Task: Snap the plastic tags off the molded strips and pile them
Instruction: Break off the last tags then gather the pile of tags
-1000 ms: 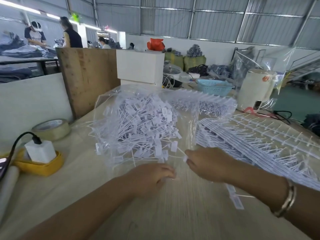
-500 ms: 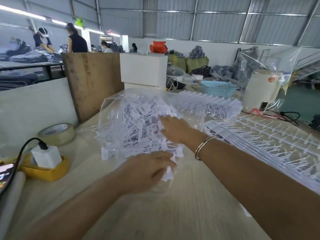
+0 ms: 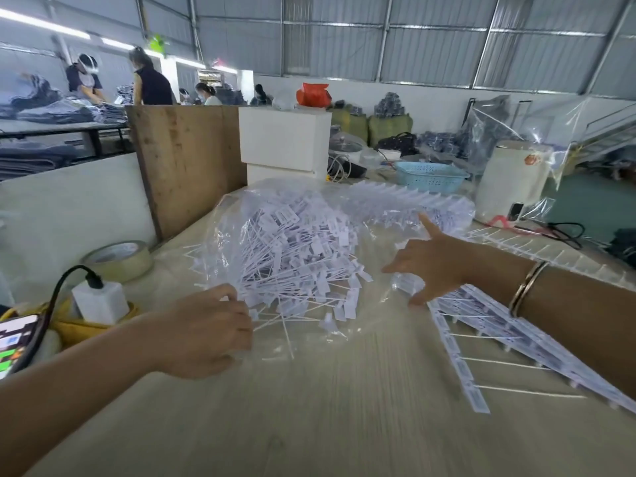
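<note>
Factory hall, metal roof, garment workers at far left; work happens on a pale wood-grain tabletop [image 3: 344, 407]. Far left on it: phone [image 3: 15, 342] on charge, white plug block [image 3: 99, 301] in a yellow tray [image 3: 79, 327], roll of tape [image 3: 118, 258].

Step, as I read it: piling, not snapping. No strip is being flexed right now.

Left hand [image 3: 206, 333] has fingers curled at the near-left edge of the clear plastic bag [image 3: 227, 235], apparently gripping the film and maybe a few tag stems; exact contact is hidden by the knuckles. The bag holds the heap of loose plastic tags [image 3: 296, 259], centre of the tabletop, some stems poking out toward the camera.

Right hand [image 3: 426, 263] is spread, fingers straight, index pointing away, holding nothing; it hovers just right of the heap over the bag film. Can't tell if the lower fingers touch the film.

Molded strips [image 3: 488, 325] lie stacked at right under the right forearm, more strips behind the heap in another bag.

Next move, my guess: right hand picks up a fresh strip from the stack, both hands then twist tags off over the heap. Left keeps the bag mouth accessible.
</note>
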Demonstrator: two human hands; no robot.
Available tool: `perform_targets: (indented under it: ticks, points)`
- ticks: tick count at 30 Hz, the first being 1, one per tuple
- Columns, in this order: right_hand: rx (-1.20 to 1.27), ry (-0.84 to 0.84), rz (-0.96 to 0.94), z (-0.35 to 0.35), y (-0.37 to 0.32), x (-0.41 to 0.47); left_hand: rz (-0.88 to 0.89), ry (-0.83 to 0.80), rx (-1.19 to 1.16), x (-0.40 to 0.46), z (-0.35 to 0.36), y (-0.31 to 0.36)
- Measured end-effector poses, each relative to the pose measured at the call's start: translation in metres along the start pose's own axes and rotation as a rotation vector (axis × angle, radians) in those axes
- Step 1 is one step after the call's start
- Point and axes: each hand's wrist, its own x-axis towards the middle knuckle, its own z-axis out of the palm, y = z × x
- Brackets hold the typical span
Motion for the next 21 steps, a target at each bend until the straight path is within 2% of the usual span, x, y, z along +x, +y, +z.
perform_targets:
  ticks: [4,6,9,10,13,16,18,20,21]
  points:
    - [0.068,0.015,-0.055,0.0,-0.001,-0.001,0.038,0.183,0.047,-0.009,-0.009,0.002]
    - [0.02,0.028,-0.056,-0.002,0.004,-0.007,0.031,0.311,0.054,-0.02,-0.015,-0.006]
    - [-0.214,0.091,0.057,0.001,0.018,-0.011,-0.035,0.442,0.035,-0.033,-0.031,-0.024]
    - [-0.217,0.106,0.134,-0.002,0.023,-0.01,-0.066,0.465,0.014,-0.036,-0.039,-0.03]
    - [-0.057,0.222,0.296,-0.024,0.036,-0.005,-0.282,0.541,-0.017,-0.043,-0.069,-0.057]
    - [0.208,0.485,0.321,-0.052,0.061,-0.004,-0.564,0.675,-0.144,-0.052,-0.097,-0.096]
    - [0.378,0.569,0.339,-0.071,0.078,-0.012,-0.633,0.71,-0.2,-0.053,-0.107,-0.111]
    - [0.246,0.479,0.385,-0.077,0.08,-0.015,-0.591,0.613,-0.117,-0.05,-0.111,-0.112]
    - [0.147,0.367,0.434,-0.076,0.074,-0.013,-0.553,0.548,-0.082,-0.048,-0.114,-0.108]
